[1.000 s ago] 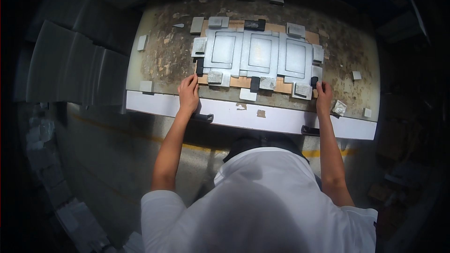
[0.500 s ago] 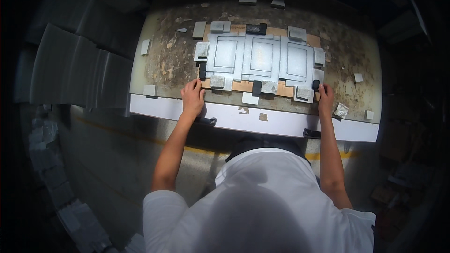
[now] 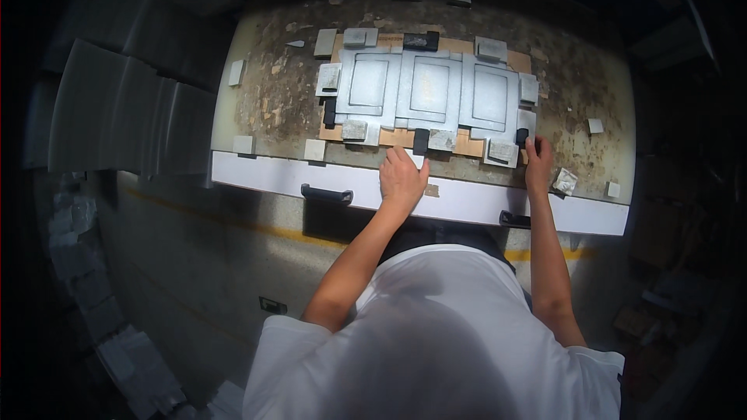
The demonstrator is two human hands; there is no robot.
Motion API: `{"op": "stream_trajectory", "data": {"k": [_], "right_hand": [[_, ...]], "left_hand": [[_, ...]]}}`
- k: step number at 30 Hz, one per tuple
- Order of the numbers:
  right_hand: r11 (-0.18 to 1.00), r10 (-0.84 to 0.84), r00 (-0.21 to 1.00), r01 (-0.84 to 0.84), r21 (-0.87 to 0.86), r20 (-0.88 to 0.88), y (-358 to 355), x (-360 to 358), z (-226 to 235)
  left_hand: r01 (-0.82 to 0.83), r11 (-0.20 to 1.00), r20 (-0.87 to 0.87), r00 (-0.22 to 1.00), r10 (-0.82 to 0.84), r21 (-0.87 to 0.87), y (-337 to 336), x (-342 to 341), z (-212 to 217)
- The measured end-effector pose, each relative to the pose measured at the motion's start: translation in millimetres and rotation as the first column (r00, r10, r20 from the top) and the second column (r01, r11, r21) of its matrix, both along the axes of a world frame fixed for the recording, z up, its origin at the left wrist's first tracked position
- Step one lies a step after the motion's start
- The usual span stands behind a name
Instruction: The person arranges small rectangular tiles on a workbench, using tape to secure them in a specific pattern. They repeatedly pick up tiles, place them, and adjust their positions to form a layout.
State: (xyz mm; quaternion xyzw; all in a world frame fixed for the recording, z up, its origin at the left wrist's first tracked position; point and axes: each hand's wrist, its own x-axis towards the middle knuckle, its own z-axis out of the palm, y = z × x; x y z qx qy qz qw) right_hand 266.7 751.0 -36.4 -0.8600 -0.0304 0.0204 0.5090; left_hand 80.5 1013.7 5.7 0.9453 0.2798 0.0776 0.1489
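In front of me a cardboard sheet [image 3: 471, 145] lies on the worktable. Three silvery-grey panels stand side by side on it, the middle one [image 3: 426, 87] among them, each with a dark-lined rectangle. Small pale and black blocks ring them, such as a black block [image 3: 421, 141] at the near edge. My left hand [image 3: 403, 177] is closed on a small white block [image 3: 417, 160] by the table's front, partly hiding it. At the sheet's near right corner my right hand [image 3: 538, 165] has its fingers bent together against the edge, beside another black block [image 3: 522, 136].
The worn worktable [image 3: 580, 93] has a white front edge with two black handles, one of them [image 3: 327, 194] at left. Loose pale blocks lie about, including one [image 3: 315, 149] near the front. A crumpled piece [image 3: 566, 181] lies at right. Large grey sheets [image 3: 109, 109] stand at left.
My left hand has left the sheet's near left corner and moved right to the white block. A pale block shows at front left where that hand was. My right hand stays at its corner.
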Motion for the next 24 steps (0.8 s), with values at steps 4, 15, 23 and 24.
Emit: {"op": "stream_trajectory", "data": {"k": [4,15,23,24], "right_hand": [[1.000,0.020,1.000,-0.020,-0.014,0.014,2.6,-0.8,5.6],[0.999,0.049,0.999,-0.049,-0.015,-0.022,-0.2,-1.2,5.9],[1.000,0.031,0.999,-0.031,-0.001,0.010,0.2,-2.6,5.0],[1.000,0.031,0.999,-0.031,-0.006,0.012,-0.3,-2.7,3.1]], "left_hand": [[-0.035,0.999,-0.006,0.999,0.035,-0.015,-1.2,2.8,-2.5],[-0.050,0.994,0.048,0.998,0.046,0.099,-10.2,-3.9,-8.6],[-0.033,0.998,0.065,0.997,0.029,0.057,-10.7,-10.3,-8.8],[-0.027,0.998,0.071,0.997,0.023,0.056,-9.6,-11.2,-8.5]]}}
